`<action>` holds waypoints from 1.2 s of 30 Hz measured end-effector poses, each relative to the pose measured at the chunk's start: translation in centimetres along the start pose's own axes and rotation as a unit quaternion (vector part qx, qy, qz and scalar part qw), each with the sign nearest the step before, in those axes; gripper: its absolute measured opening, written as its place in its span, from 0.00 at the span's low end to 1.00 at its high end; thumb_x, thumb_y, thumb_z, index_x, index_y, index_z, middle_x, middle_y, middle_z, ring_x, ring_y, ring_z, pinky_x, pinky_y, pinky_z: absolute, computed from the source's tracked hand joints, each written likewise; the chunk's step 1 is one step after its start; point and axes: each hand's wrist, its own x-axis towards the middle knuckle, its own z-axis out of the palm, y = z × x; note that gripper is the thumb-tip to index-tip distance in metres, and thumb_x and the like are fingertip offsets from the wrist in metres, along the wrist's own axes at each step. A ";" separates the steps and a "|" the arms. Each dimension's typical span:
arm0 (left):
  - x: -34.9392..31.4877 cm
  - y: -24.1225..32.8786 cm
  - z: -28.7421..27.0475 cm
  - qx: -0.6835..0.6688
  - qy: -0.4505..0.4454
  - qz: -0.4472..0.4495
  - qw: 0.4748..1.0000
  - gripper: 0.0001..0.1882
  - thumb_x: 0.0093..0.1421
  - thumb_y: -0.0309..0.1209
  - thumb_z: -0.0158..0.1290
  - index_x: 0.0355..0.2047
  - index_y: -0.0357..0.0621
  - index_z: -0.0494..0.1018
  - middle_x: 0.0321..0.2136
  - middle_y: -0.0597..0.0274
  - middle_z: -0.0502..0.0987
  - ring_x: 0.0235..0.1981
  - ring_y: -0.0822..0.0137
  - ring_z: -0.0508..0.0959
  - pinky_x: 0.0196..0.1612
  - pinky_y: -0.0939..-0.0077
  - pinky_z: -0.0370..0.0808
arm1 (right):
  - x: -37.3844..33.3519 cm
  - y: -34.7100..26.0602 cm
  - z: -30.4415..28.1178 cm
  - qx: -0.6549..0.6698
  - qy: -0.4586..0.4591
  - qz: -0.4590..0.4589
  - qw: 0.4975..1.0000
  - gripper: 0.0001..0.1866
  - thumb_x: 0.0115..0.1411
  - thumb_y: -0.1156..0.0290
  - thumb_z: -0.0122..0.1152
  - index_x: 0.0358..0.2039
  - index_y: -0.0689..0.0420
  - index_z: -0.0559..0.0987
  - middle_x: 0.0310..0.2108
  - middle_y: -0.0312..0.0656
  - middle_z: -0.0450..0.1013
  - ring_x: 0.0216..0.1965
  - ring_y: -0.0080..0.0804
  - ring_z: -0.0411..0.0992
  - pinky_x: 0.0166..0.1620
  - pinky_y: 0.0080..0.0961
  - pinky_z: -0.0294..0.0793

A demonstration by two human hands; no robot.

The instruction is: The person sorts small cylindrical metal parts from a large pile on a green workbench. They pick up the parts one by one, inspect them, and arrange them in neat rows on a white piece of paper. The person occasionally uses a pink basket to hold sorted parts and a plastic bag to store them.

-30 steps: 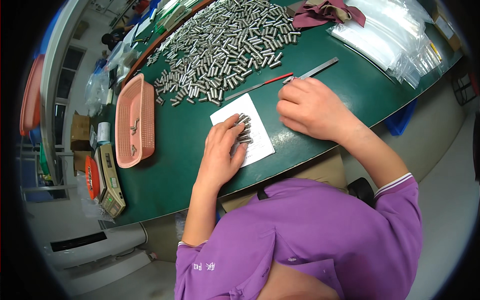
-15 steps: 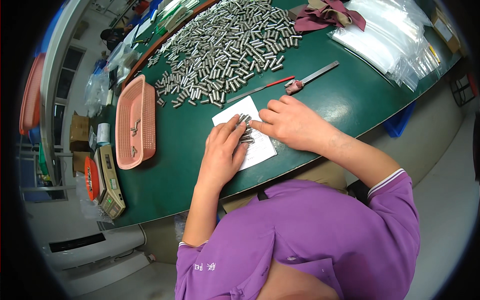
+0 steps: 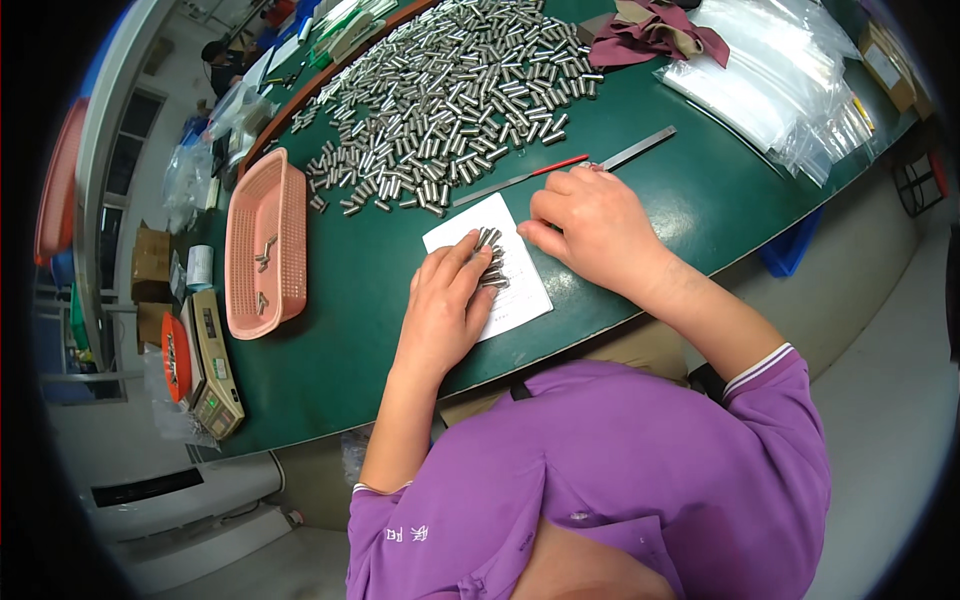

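Under the fingertips of my left hand (image 3: 447, 290) lies a small group of short metal pins (image 3: 493, 262), on a white printed sheet (image 3: 522, 300). The fingers and thumb hold the group at its left side, and part of it is hidden beneath them. My right hand (image 3: 592, 222) is to the right of the sheet, its fingers curled. It covers the wrapped handle end of a flat steel strip tool (image 3: 640, 148); whether it grips the handle is hidden. Just beyond that hand lies a thin file with a red handle (image 3: 560, 165).
A large heap of metal pins (image 3: 455, 90) spreads over the green table (image 3: 370, 375). At left are a pink basket (image 3: 297, 240) with a few pins and a scale (image 3: 216, 375) beside an orange tray (image 3: 176, 358). Cloths (image 3: 660, 35) and plastic bags (image 3: 770, 75) lie far right.
My right hand has drawn away from the pins on the sheet, moving right over the strip tool's handle, its fingers now curled. The left hand stays on the pins.
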 end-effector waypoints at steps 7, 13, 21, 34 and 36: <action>0.0 -0.2 0.1 -0.011 0.011 0.010 1.000 0.24 0.51 0.25 0.60 0.50 0.38 0.74 0.56 0.53 0.73 0.52 0.50 0.72 0.55 0.58 0.70 | 0.4 -0.8 2.3 0.139 -0.112 0.098 0.979 0.04 0.51 0.69 0.65 0.27 0.53 0.83 0.28 0.38 0.75 0.37 0.41 0.75 0.41 0.36 0.74; -0.3 -0.5 0.3 -0.010 0.009 0.010 1.000 0.23 0.53 0.28 0.61 0.51 0.41 0.75 0.57 0.56 0.72 0.53 0.54 0.71 0.55 0.57 0.68 | 1.2 -1.3 3.1 0.121 -0.109 0.116 0.980 0.05 0.49 0.69 0.65 0.25 0.55 0.84 0.27 0.40 0.77 0.36 0.42 0.76 0.40 0.38 0.75; -0.2 -0.7 0.3 -0.017 0.005 0.018 1.000 0.23 0.52 0.28 0.61 0.51 0.42 0.74 0.57 0.57 0.72 0.54 0.54 0.71 0.55 0.58 0.68 | 1.2 -1.4 3.0 0.046 -0.024 0.124 0.991 0.03 0.50 0.72 0.62 0.22 0.55 0.79 0.25 0.39 0.74 0.34 0.41 0.74 0.40 0.39 0.75; -0.3 -0.4 0.0 -0.122 -0.010 -0.041 0.992 0.37 0.49 0.22 0.59 0.61 0.40 0.63 0.56 0.52 0.72 0.56 0.51 0.70 0.61 0.60 0.65 | 0.1 -0.5 0.7 0.060 -0.019 0.035 0.997 0.05 0.54 0.71 0.64 0.31 0.54 0.84 0.30 0.37 0.74 0.38 0.40 0.70 0.44 0.37 0.71; -0.3 -0.6 0.1 -0.149 -0.009 -0.049 0.988 0.41 0.48 0.20 0.59 0.64 0.39 0.58 0.55 0.52 0.72 0.56 0.51 0.70 0.61 0.60 0.65 | 0.0 -1.5 1.8 0.043 -0.026 0.025 0.998 0.05 0.54 0.72 0.64 0.32 0.55 0.84 0.30 0.37 0.73 0.38 0.39 0.70 0.45 0.37 0.71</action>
